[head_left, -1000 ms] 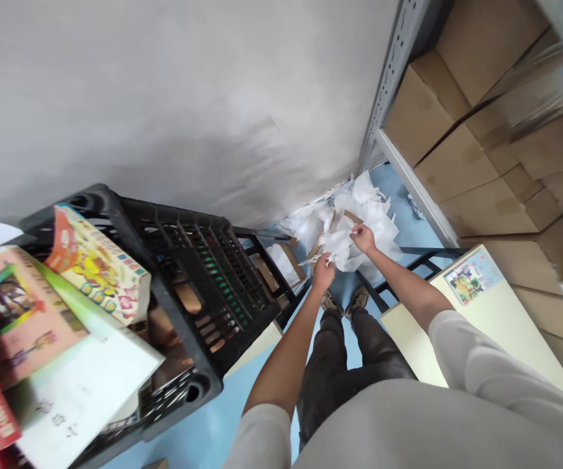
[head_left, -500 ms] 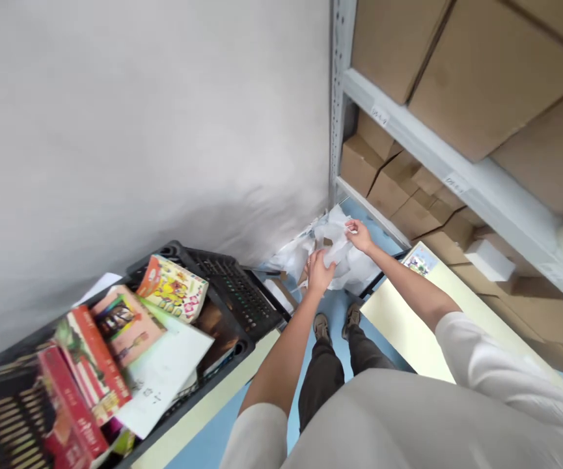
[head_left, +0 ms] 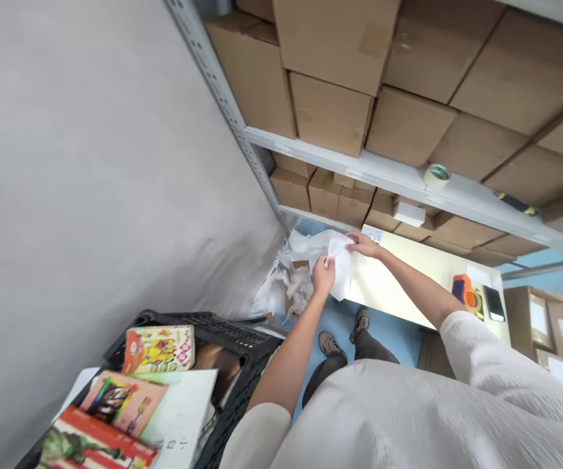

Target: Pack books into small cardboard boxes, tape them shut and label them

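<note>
A crumpled white sheet [head_left: 341,277] is held up between both hands, seen against the near-left end of the cream worktop [head_left: 376,286], whereas half a second ago it was seen over the scrap heap. Its near edge is pinched by the left hand [head_left: 323,275], the fingers curled nearly closed; in the earlier frame that hand was spread more loosely. The far edge is gripped by the right hand [head_left: 363,244], thumb and fingers drawn narrow around it. Beside the sheet, the white scrap heap [head_left: 299,292] is left on the blue floor [head_left: 336,314]. An orange tape dispenser [head_left: 461,290] and a phone [head_left: 494,304], unseen before, are now shown on the worktop's far end
</note>
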